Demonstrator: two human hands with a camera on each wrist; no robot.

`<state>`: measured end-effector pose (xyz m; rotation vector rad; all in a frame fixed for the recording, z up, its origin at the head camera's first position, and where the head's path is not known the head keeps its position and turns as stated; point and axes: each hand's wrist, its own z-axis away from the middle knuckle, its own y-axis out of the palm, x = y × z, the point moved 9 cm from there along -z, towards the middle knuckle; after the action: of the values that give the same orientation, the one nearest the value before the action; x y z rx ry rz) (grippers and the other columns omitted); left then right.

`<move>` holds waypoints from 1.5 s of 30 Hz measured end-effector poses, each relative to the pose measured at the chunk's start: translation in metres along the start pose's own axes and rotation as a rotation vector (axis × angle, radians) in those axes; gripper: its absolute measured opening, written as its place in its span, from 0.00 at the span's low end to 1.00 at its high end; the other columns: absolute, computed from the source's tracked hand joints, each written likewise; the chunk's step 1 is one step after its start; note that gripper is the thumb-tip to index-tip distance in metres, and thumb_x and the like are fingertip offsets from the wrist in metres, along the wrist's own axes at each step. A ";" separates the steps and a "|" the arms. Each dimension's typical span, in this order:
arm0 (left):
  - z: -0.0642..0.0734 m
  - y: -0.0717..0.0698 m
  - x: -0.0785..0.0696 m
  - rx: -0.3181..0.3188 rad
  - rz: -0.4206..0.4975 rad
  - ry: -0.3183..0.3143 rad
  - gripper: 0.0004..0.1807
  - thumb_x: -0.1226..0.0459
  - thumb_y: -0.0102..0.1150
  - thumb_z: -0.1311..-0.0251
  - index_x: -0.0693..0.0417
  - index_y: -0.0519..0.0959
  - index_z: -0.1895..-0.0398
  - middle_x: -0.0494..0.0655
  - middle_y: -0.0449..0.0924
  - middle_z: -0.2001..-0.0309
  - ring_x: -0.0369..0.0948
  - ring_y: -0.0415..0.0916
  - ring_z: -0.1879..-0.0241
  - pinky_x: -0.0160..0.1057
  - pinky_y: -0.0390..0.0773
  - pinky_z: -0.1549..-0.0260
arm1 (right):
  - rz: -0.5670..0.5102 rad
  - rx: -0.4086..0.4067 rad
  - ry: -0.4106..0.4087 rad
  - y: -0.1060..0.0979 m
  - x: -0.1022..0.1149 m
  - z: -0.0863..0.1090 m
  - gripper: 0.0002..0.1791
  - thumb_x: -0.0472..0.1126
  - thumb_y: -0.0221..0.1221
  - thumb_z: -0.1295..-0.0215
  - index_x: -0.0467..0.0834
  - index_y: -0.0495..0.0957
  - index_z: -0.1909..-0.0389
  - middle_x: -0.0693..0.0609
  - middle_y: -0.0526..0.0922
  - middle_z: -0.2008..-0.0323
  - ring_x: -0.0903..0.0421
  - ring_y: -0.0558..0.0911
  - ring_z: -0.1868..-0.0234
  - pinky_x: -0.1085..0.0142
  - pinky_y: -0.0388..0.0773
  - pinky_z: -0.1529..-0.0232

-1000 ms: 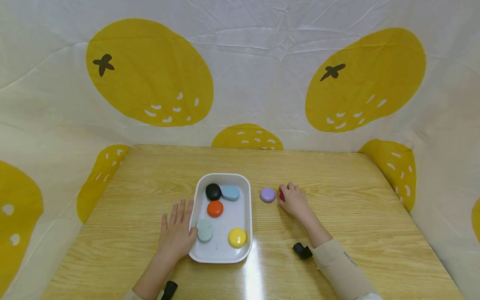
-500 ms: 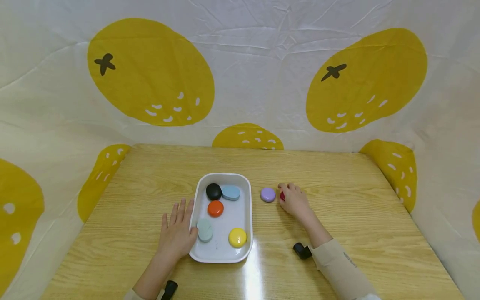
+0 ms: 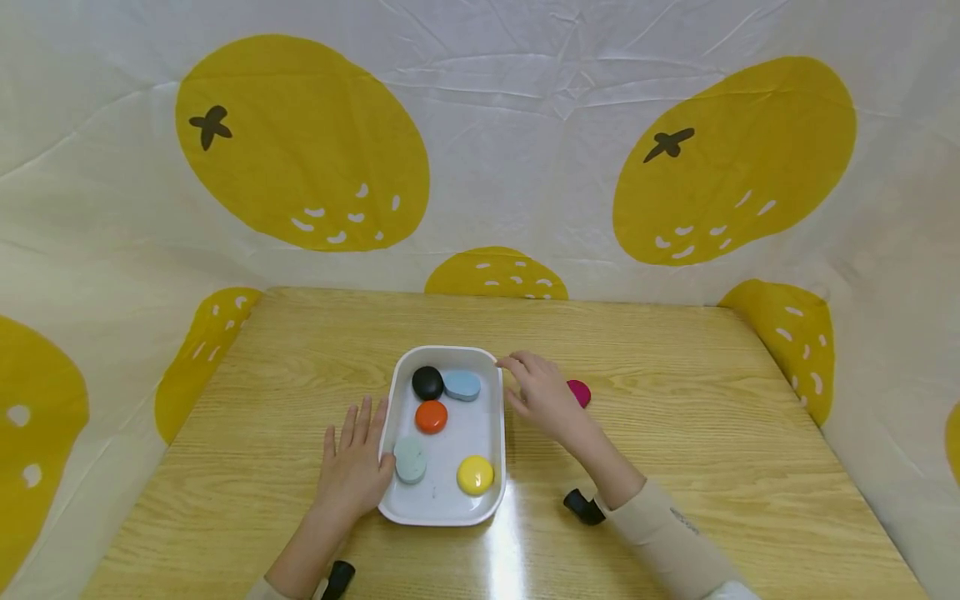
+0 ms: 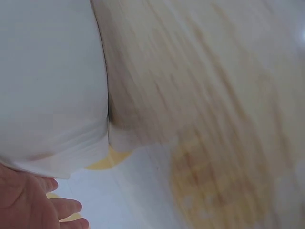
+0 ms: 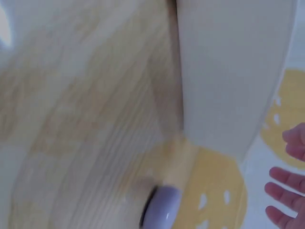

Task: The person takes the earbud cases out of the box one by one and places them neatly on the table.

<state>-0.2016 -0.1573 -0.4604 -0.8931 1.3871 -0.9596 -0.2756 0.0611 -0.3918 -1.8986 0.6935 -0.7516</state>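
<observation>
A white tray [image 3: 468,500] on the table holds black [image 3: 427,383], light blue [image 3: 462,385], orange [image 3: 431,417], pale green [image 3: 410,460] and yellow [image 3: 476,475] pebble-shaped pieces. Flat against the tray's left side lies my left hand [image 3: 352,471], fingers straight, thumb over the rim; the left wrist view shows its fingertips [image 4: 66,207] by the tray wall. My right hand [image 3: 543,396] hovers beside the right rim, fingers [image 5: 283,186] apart and holding nothing. The purple piece [image 5: 163,207] rests on the table below it, hidden in the head view. Behind that hand sits a magenta piece [image 3: 579,392], partly covered.
The wooden table [image 3: 675,358] runs back to a white cloth [image 3: 517,167] printed with yellow fruit, which also hangs at both sides. Black wrist-camera parts show by the right sleeve [image 3: 583,507] and the left wrist [image 3: 340,579].
My right hand has let go of the magenta piece, leaving it on the table, and moved left over the purple piece to the tray's rim. The left hand stays in place.
</observation>
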 end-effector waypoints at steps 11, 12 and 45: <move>0.001 -0.002 0.000 0.002 0.006 0.004 0.37 0.60 0.44 0.41 0.56 0.47 0.29 0.60 0.42 0.29 0.58 0.39 0.31 0.63 0.39 0.38 | 0.024 0.261 -0.317 0.050 0.083 0.003 0.23 0.43 0.57 0.40 0.45 0.69 0.43 0.47 0.70 0.43 0.50 0.69 0.42 0.57 0.65 0.40; 0.001 -0.002 0.000 0.004 0.006 0.005 0.37 0.60 0.44 0.41 0.56 0.47 0.29 0.60 0.42 0.29 0.58 0.39 0.31 0.63 0.38 0.38 | 0.041 0.282 -0.341 0.055 0.089 0.005 0.23 0.44 0.57 0.40 0.46 0.69 0.43 0.48 0.70 0.43 0.51 0.69 0.42 0.58 0.64 0.40; 0.001 -0.002 -0.002 -0.008 0.021 0.017 0.36 0.60 0.43 0.40 0.55 0.47 0.29 0.60 0.44 0.29 0.57 0.40 0.31 0.63 0.39 0.39 | 0.211 0.355 -0.475 0.091 0.121 0.017 0.25 0.51 0.60 0.45 0.62 0.70 0.44 0.50 0.69 0.44 0.55 0.73 0.50 0.66 0.72 0.54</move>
<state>-0.2003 -0.1566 -0.4577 -0.8763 1.4129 -0.9482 -0.1975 -0.0536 -0.4554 -1.5639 0.4174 -0.2492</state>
